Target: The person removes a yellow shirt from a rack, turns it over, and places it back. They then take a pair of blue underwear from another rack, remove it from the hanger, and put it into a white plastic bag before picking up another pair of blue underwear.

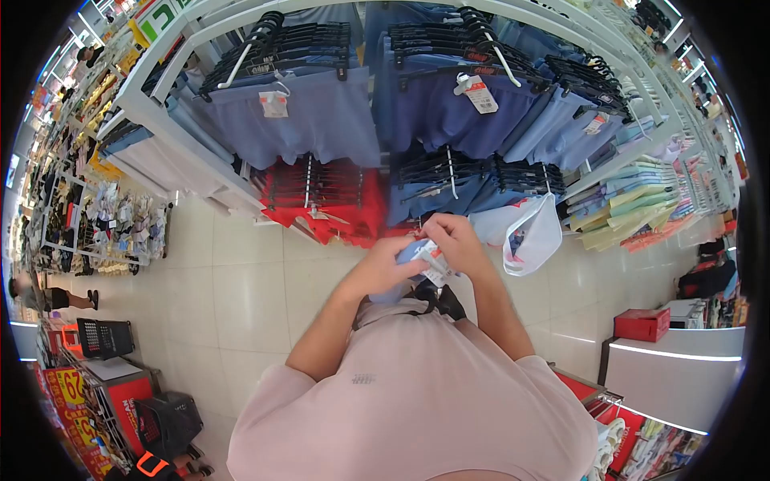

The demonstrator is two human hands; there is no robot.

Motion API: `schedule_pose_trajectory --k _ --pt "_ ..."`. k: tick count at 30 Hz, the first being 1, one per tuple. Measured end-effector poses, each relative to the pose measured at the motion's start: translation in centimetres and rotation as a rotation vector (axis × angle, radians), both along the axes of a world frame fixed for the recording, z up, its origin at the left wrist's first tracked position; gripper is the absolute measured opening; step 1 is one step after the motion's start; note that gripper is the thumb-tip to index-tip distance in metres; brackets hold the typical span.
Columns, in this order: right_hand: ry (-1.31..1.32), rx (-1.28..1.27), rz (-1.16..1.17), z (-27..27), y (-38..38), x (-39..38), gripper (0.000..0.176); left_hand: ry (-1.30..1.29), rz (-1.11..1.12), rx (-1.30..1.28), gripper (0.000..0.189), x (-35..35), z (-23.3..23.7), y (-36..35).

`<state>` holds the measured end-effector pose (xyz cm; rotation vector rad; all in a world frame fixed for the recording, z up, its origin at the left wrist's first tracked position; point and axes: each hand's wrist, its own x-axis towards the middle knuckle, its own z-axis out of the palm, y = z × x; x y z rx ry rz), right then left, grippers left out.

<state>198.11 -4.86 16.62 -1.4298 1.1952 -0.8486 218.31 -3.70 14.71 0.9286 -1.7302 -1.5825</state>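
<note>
In front of my waist, my left hand is closed on a bunched light-blue garment. A white-and-orange price tag lies over the garment, between my hands. My right hand has its fingers pinched together at the upper edge of the tag; exactly what sits between the fingertips is partly hidden. To the right of my right hand, a white cloth item, perhaps a bag or cap, hangs at the rack. Just beyond both hands are red garments and blue garments on black hangers.
A white metal rack spans the view ahead, with blue shorts on its upper prongs. Pastel clothes hang at right. Behind me are a black basket and a red box. Another person stands far left.
</note>
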Motion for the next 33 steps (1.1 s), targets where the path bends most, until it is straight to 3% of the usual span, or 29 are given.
schedule_pose_trajectory --k 7,11,17,20,23,26,29,33 --pt "-0.16 0.066 0.074 0.8 0.2 -1.4 0.018 0.264 0.211 0.242 0.022 0.8 0.3 0.0" --pt "-0.245 0.105 0.114 0.0 0.6 -1.5 0.035 0.32 0.254 0.261 0.023 0.9 0.4 0.2" --pt "-0.158 -0.036 0.118 1.2 1.1 -0.1 0.054 0.486 0.366 0.395 0.025 0.6 0.3 0.1" --pt "-0.041 -0.329 -0.045 1.5 1.2 0.7 0.05 0.53 0.457 0.431 0.026 0.7 0.2 -0.1" --pt "0.104 -0.299 -0.148 2.1 1.8 0.7 0.037 0.57 0.529 0.439 0.028 0.9 0.4 -0.2" --pt "0.118 -0.293 -0.02 1.4 1.8 0.3 0.013 0.62 0.567 0.43 0.029 1.0 0.4 -0.5" --pt "-0.121 0.058 0.031 0.5 2.3 0.9 0.013 0.628 0.587 0.444 0.03 1.1 -0.2 -0.8" --pt "-0.175 0.002 0.128 -0.5 2.0 0.6 0.023 0.702 0.481 0.546 0.031 1.9 -1.0 -1.0"
